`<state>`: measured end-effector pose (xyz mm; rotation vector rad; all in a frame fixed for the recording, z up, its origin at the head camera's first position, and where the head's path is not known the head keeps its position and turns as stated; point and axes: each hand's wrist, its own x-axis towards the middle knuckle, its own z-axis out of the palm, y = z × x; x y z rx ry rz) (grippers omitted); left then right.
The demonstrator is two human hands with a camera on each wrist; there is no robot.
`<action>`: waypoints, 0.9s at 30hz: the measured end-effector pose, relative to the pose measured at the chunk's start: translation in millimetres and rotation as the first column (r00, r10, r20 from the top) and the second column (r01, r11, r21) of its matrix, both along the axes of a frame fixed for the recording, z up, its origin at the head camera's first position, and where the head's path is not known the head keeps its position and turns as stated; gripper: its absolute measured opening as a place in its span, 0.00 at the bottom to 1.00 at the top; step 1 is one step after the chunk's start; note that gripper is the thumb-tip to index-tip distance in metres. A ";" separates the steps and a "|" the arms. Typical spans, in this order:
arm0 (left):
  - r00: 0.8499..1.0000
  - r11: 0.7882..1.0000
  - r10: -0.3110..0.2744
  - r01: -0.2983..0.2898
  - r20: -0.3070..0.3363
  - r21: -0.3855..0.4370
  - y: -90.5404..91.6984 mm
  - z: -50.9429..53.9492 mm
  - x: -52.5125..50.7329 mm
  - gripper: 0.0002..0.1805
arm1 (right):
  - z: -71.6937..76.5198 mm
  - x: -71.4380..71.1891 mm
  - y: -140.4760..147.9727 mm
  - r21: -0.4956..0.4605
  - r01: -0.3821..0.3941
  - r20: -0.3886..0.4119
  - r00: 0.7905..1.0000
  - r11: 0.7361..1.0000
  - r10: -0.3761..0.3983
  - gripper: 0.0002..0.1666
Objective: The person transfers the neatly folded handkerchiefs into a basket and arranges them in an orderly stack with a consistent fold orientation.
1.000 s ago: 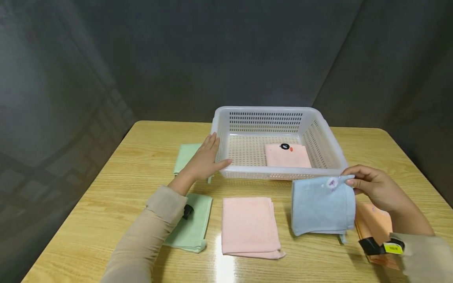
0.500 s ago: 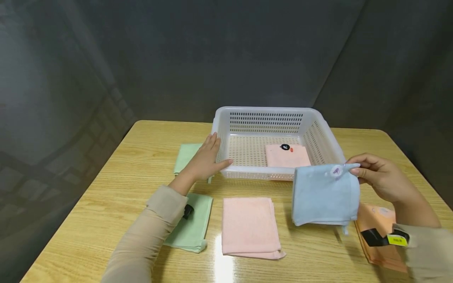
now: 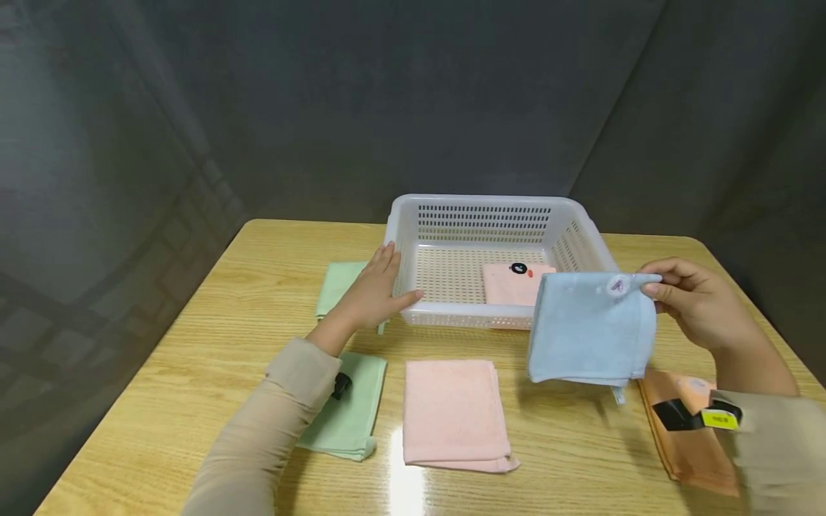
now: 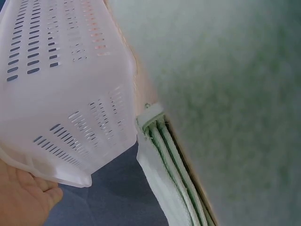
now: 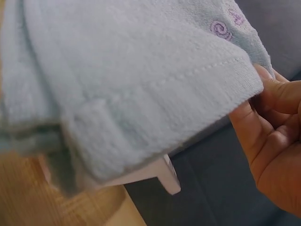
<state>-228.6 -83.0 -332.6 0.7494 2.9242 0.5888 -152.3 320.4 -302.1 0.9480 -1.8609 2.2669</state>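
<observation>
Presently, right hand (image 3: pixel 700 308): pinched the blue towel (image 3: pixel 589 328) by an upper corner, aloft before the white basket's (image 3: pixel 452 308) right front.
Left hand (image 3: pixel 371 290): lay on the basket's left rim, fingers extended.
Corner pinch: risked unfolding, by judgement, weight hanging from one side.
Front rim: seemed liable to snag the low hem (image 3: pixel 574 378).
Basket floor (image 3: pixel 448 276): showed room left of the pink towel (image 3: pixel 510 288).

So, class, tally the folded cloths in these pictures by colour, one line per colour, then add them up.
Green cloths: 2
Pink cloths: 2
Blue cloth: 1
Orange cloth: 1
Total: 6
</observation>
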 end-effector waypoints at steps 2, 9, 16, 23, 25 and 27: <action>1.000 1.000 -0.003 0.003 -0.002 0.001 -0.2 -0.5 -0.3 0.47 | 2.0 -0.9 -2.3 -0.011 0.054 0.011 0.998 0.998 -0.054 0.13; 1.000 1.000 -0.009 0.009 -0.014 -0.005 -0.5 -1.7 -0.6 0.48 | 14.8 -8.4 -5.1 -0.057 0.072 0.026 0.997 0.996 -0.070 0.13; 1.000 1.000 -0.013 0.013 -0.020 -0.004 -0.2 -1.3 -0.5 0.48 | 24.6 -13.2 -5.1 -0.075 0.136 0.029 0.991 0.988 -0.134 0.12; 1.000 1.000 -0.012 0.012 -0.021 0.001 -0.6 -1.1 -0.3 0.47 | 29.4 -18.6 -5.4 -0.085 0.199 0.061 0.979 0.976 -0.194 0.11; 1.000 1.000 -0.011 0.011 -0.023 -0.001 -0.6 -1.3 -0.7 0.47 | 30.3 -20.8 -5.7 -0.099 0.208 0.063 0.977 0.973 -0.202 0.10; 1.000 1.000 -0.008 0.008 -0.022 -0.006 -0.6 -1.7 -1.1 0.47 | 31.2 -22.4 -5.8 -0.103 0.232 0.080 0.971 0.967 -0.225 0.10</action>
